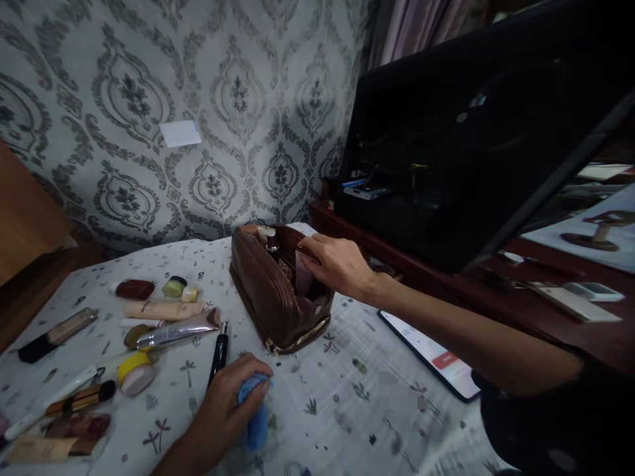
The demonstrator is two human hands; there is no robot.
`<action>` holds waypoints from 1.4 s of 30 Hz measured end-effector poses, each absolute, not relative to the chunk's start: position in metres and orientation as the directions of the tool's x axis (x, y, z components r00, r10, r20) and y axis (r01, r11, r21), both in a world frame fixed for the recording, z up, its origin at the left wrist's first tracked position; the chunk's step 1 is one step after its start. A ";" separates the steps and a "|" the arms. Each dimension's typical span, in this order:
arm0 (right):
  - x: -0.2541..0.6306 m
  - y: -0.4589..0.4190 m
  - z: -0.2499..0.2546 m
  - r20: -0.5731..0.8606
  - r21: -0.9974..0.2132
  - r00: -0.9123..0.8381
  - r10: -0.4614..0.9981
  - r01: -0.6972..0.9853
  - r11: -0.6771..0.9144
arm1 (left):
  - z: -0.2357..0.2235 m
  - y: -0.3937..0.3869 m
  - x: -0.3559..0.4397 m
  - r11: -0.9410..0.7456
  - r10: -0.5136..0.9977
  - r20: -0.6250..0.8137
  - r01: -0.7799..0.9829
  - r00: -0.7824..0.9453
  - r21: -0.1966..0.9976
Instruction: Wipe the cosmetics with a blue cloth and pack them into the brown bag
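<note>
A brown cosmetic bag (260, 291) stands unzipped on the patterned cloth, with a silver-capped bottle (272, 239) and other items inside. My right hand (340, 264) reaches over its right side. The fingers are closed on a flat pinkish item (303, 277) that sits partly inside the bag; its kind cannot be made out. In front of the bag, my left hand (231, 396) is closed around a blue cloth (256, 423). Just beyond that hand lies a black pen-like tube (219, 354).
Several cosmetics lie at left, among them a silver-pink tube (178, 329), a yellow-banded jar (135, 374) and a foundation bottle (57, 334). A phone (426, 354) with its screen lit lies under my right forearm. A large black screen (446, 152) stands on the dark red desk (397, 254).
</note>
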State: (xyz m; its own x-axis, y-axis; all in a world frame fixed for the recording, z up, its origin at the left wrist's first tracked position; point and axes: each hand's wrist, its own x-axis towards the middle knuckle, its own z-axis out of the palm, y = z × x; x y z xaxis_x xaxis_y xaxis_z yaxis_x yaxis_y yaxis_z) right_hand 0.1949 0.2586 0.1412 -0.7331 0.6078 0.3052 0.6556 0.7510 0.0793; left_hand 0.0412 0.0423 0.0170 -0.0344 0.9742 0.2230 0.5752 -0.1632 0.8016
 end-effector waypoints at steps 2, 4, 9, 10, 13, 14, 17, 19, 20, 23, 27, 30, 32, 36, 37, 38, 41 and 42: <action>0.193 0.261 0.141 0.285 0.054 -0.740 0.610 0.647 0.760 | 0.015 0.042 0.041 -0.165 0.974 0.223 0.574 -0.032 0.802; 0.191 0.263 0.142 0.279 0.028 -0.730 0.624 0.656 0.754 | 0.015 0.043 0.040 -0.167 0.973 0.227 0.575 -0.034 0.801; 0.187 0.265 0.144 0.272 -0.024 -0.679 0.682 0.704 0.710 | 0.019 0.042 0.042 -0.152 0.977 0.211 0.574 -0.038 0.804; 0.186 0.264 0.144 0.265 -0.019 -0.681 0.683 0.704 0.709 | 0.020 0.042 0.042 -0.147 0.977 0.209 0.575 -0.042 0.805; 0.186 0.263 0.145 0.247 0.022 -0.697 0.673 0.698 0.715 | 0.022 0.042 0.043 -0.137 0.978 0.201 0.580 -0.047 0.803; 0.186 0.263 0.146 0.241 0.038 -0.702 0.670 0.696 0.717 | 0.021 0.042 0.042 -0.135 0.979 0.199 0.580 -0.048 0.803; 0.186 0.263 0.147 0.239 0.056 -0.715 0.657 0.685 0.726 | 0.018 0.042 0.042 -0.142 0.978 0.203 0.576 -0.042 0.805; 0.187 0.263 0.148 0.249 0.042 -0.729 0.638 0.666 0.745 | 0.016 0.042 0.042 -0.146 0.978 0.205 0.577 -0.039 0.803; 0.188 0.263 0.148 0.256 0.032 -0.737 0.626 0.654 0.756 | 0.016 0.042 0.042 -0.148 0.978 0.207 0.577 -0.037 0.803; 0.190 0.264 0.146 0.287 0.005 -0.752 0.594 0.621 0.784 | 0.016 0.042 0.041 -0.152 0.977 0.211 0.578 -0.037 0.802; 0.191 0.264 0.145 0.308 -0.015 -0.757 0.577 0.602 0.798 | 0.017 0.042 0.041 -0.147 0.979 0.202 0.586 -0.030 0.797; 0.192 0.262 0.149 0.268 -0.021 -0.757 0.596 0.613 0.789 | 0.015 0.041 0.040 -0.145 0.979 0.202 0.587 -0.032 0.796; 0.194 0.262 0.153 0.220 -0.005 -0.764 0.607 0.622 0.783 | 0.014 0.041 0.039 -0.141 0.978 0.203 0.587 -0.040 0.797; 0.196 0.263 0.160 0.157 0.007 -0.797 0.583 0.591 0.806 | 0.015 0.042 0.040 -0.157 0.975 0.219 0.586 -0.036 0.795; 0.196 0.264 0.162 0.154 0.000 -0.808 0.569 0.576 0.817 | 0.016 0.042 0.041 -0.162 0.974 0.223 0.585 -0.034 0.795; 0.196 0.264 0.164 0.154 -0.002 -0.820 0.552 0.558 0.830 | 0.017 0.042 0.041 -0.163 0.974 0.225 0.585 -0.035 0.795; 0.192 0.268 0.168 0.149 0.014 -0.886 0.440 0.447 0.895 | 0.020 0.041 0.042 -0.150 0.975 0.217 0.582 -0.046 0.799; 0.190 0.270 0.169 0.144 0.021 -0.914 0.380 0.387 0.922 | 0.020 0.041 0.042 -0.146 0.976 0.213 0.582 -0.048 0.800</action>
State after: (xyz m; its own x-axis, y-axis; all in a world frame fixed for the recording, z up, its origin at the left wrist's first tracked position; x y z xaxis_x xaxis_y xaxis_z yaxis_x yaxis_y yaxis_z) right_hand 0.1901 0.2704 0.1688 -0.9137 0.3802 0.1437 0.3869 0.9219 0.0206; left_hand 0.0419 0.0410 0.0198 -0.0480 0.9760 0.2126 0.5815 -0.1458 0.8004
